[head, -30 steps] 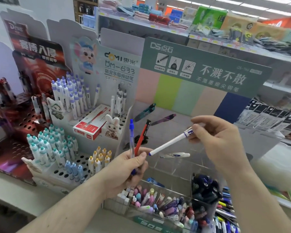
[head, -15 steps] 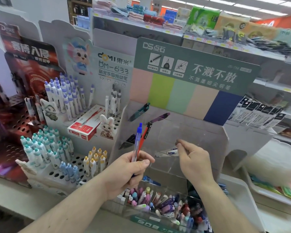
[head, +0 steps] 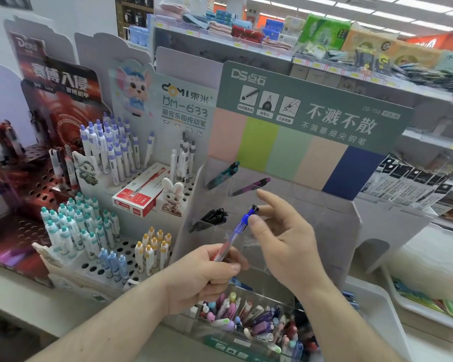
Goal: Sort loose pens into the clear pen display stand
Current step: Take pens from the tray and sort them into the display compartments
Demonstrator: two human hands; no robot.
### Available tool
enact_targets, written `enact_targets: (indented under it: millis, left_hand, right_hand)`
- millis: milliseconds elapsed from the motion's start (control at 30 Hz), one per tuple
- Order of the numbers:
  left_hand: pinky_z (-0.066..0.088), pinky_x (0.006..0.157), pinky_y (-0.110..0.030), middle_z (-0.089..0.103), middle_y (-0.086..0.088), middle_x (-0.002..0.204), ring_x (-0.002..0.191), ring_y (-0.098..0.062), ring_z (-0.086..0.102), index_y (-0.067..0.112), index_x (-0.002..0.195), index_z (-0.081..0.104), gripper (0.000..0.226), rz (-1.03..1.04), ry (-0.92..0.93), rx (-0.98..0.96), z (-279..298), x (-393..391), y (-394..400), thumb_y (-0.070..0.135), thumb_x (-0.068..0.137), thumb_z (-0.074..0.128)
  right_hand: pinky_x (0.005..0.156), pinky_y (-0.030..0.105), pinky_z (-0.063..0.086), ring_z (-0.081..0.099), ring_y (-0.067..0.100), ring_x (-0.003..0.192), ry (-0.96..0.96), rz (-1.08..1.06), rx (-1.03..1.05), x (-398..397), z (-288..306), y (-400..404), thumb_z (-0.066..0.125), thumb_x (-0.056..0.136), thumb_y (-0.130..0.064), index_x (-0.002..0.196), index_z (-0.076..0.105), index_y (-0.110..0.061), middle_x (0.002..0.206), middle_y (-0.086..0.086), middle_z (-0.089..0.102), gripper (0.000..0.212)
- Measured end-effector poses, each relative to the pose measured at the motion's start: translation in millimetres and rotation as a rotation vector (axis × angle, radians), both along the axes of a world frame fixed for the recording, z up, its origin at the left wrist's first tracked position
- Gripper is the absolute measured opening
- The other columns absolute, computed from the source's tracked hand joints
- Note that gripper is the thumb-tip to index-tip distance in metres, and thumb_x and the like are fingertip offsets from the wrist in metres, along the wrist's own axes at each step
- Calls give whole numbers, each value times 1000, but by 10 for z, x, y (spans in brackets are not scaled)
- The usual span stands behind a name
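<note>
At the stand front: your two hands meet just before the clear pen display stand (head: 311, 205), which sits under the green DS header card (head: 324, 113).
Left grip: your left hand (head: 207, 273) is clenched round the lower barrels of a blue pen (head: 239, 226) and a red pen (head: 220, 253); the red one is mostly hidden in the fist, only a short stretch showing.
Right grip: your right hand (head: 285, 239) is released, fingers spread, holding nothing; the thumb tip sits right at the blue pen's cap end, and whether it touches I cannot tell.
Task things: the blue pen points up and right toward the stand; neither held pen is slotted yet.
Already slotted: teal pens (head: 224, 175) upper left, a purple pen (head: 251, 186) beside them, black pens (head: 212, 216) lower left.
Loose stock: a clear bin of mixed pens (head: 259, 322) sits below your hands.
Step in hand: likely a hand-over, right hand taking the blue pen from the left.
Next move calls for: a pinch near the cap, drawing the pen free without dragging the red one along, then picking a compartment; none visibly holds blue.
Risk: clear walls make slot edges hard to read.
</note>
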State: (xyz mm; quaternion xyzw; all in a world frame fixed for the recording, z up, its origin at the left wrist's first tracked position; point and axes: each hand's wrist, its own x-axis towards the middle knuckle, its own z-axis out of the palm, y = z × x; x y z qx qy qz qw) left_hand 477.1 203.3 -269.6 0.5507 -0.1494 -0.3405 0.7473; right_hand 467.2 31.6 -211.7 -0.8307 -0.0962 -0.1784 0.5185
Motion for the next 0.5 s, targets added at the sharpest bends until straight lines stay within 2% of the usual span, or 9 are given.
enact_targets:
  millis: [100,167,300,400,500]
  left_hand:
    - [16,46,-24,34,1,62,46,-10,22,14,111,65,25,14,6,10,-52,2,8,24,88,64]
    - [15,46,-25,40,0,65,47,-11,22,16,121,61,31,88,23,-6,-88,9,28,28,92,64]
    - [11,44,-27,45,-1,62,41,-9,23,13,122,60,28,248,53,-55,-101,51,62,21,99,46]
    - [11,44,-28,43,-2,60,40,-10,23,9,119,61,27,315,36,-35,-132,68,98,14,103,40]
    - [13,46,-29,44,-1,59,43,-12,23,10,115,65,27,344,15,13,-162,66,144,12,103,40]
  right_hand:
    - [74,38,60,69,14,75,14,-16,33,22,-49,18,72,89,-12,100,68,-37,84,-13,72,27]
    - [71,38,61,71,17,72,17,-37,92,23,-56,-33,72,89,-9,94,70,-26,80,-4,73,18]
    - [63,28,61,73,21,70,-31,-164,282,18,-16,-137,70,89,-1,90,70,-17,77,5,73,16]
    - [67,28,61,74,22,72,-114,-287,385,76,10,-234,68,90,-1,90,68,-18,78,6,74,17]
    - [70,29,60,72,17,74,-259,-430,248,129,-12,-279,70,90,-6,87,64,-29,80,-1,71,24]
